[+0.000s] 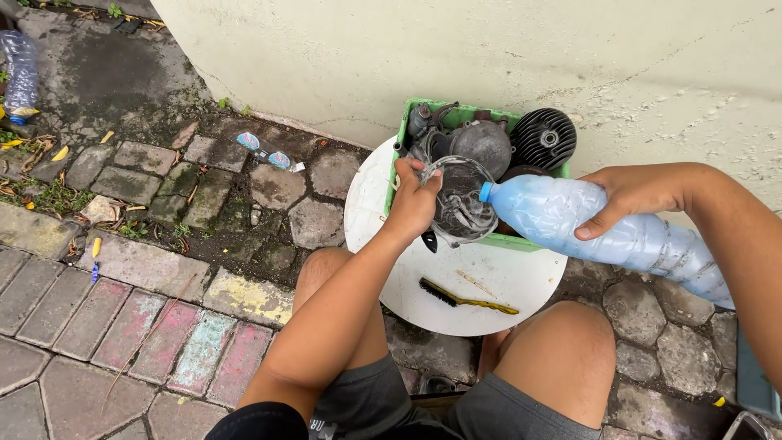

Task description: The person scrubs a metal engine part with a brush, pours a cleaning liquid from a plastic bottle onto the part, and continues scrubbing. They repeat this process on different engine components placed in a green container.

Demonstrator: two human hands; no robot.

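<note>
Hands: left hand is curling its fingers around the rim of a round metal engine cover, pinching it and holding it tilted over the green crate; right hand is wrapping around the body of a clear plastic bottle, fingers pressed closed on it.

Bottle: it is lying almost level, its blue-capped mouth pointing into the hollow of the cover and nearly touching it; whether liquid is running out, I cannot tell.

Cover: it is sitting in the left hand's grip above the near edge of the crate, dark and greasy inside.

Crate: it is resting on a round white board and holding more engine parts, among them a finned cylinder and a domed grey casing.

Board: a wire brush with a yellow handle is lying on it, near the person's knees and apart from both hands.

Ground: mossy paving stones are spreading to the left, with another plastic bottle lying far off by the top corner.

Risk: judging by the tilt, liquid could be spilling past the cover's rim onto the board and the bare legs below, since the cover is being held at an angle by only one edge. The greasy rim could also be slipping from the pinch and dropping onto the parts in the crate.
</note>
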